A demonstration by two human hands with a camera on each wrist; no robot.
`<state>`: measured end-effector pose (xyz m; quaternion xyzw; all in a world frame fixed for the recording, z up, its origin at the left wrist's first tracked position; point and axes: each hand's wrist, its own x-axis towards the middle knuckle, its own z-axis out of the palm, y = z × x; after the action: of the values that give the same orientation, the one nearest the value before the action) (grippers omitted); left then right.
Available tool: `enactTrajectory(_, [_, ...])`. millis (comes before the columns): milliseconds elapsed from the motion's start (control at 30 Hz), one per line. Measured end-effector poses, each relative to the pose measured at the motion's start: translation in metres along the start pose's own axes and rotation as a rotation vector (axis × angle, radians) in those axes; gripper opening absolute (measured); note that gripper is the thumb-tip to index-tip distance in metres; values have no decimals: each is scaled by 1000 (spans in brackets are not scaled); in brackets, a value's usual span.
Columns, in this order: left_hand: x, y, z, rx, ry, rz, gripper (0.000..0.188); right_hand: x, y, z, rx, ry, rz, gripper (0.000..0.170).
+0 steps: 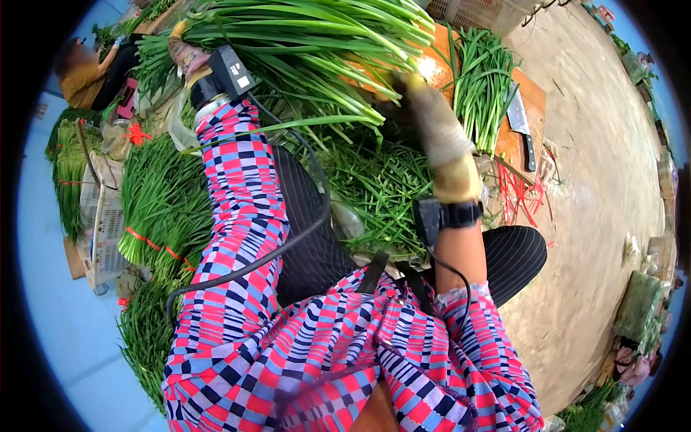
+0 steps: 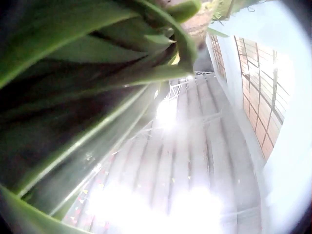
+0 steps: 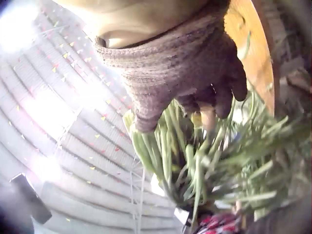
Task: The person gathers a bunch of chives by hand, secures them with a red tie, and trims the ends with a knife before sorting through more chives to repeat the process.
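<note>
A large bunch of long, flat-leaved chives stretches across the top of the head view, its pale stalk ends to the right. My gloved left hand grips its leafy end, with most fingers hidden among the leaves. Leaves fill much of the left wrist view. At the stalk ends is my gloved right hand, blurred in the head view. The right wrist view shows its extended, spread fingers against the stalks, with the thumb apart on the other side.
Right of the bunch, a wooden board bears a smaller pile of chives and a knife. Red ties hang below it. Loose leaves lie before my lap. Tied bundles and a crate stand left; another person sits behind.
</note>
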<state>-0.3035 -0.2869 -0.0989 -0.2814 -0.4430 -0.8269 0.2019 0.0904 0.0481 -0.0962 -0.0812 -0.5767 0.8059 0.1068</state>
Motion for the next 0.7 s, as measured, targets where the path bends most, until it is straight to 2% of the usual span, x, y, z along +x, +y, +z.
enactTrajectory(33, [-5,24,9,-200,-117,-193,36,7,-4,16,107,10,23,31])
enactTrajectory(67, [-6,34,9,-245,-157,-259,37,10,-18,33,-7,1,78,34])
enactTrajectory(100, [-7,44,10,-287,-195,-326,37,14,-12,32,41,37,78,35])
enactTrajectory(133, [-3,32,0,-175,-156,-269,37,18,-5,30,89,74,80,35])
enactTrajectory(200, [7,-3,-31,47,-72,-154,37,-5,-8,10,357,109,23,35])
enactTrajectory(233, [11,-17,-43,160,-31,-97,37,-15,-3,-3,534,60,-47,36])
enactTrajectory(267, [14,-22,-48,272,11,-38,37,-21,16,-31,561,26,-38,39])
enactTrajectory(333, [-26,64,20,190,5,-314,40,-23,32,-66,82,63,187,37])
enactTrajectory(400, [-40,95,33,-130,-347,-318,36,-1,46,-75,-153,-82,3,44])
enactTrajectory(467, [-35,91,28,-383,-427,-387,30,24,51,-47,-222,108,-89,50])
enactTrajectory(500, [-21,70,11,-474,-332,-451,27,29,32,-28,-312,110,-64,51])
enactTrajectory(533, [-1,58,-13,-315,-339,-447,26,32,15,-14,-401,113,-37,53])
enactTrajectory(567, [19,46,-37,-153,-350,-445,26,46,27,-15,-326,88,-201,51])
enactTrajectory(600, [38,34,-60,5,-362,-444,25,46,24,-7,-267,119,-95,50])
enactTrajectory(633, [34,33,-53,76,-308,-413,26,44,16,3,-212,151,8,49])
enactTrajectory(667, [14,44,-23,-19,-257,-441,30,43,10,8,-157,186,108,48])
enactTrajectory(700, [-8,56,8,-115,-203,-465,33,53,21,4,-265,242,100,43])
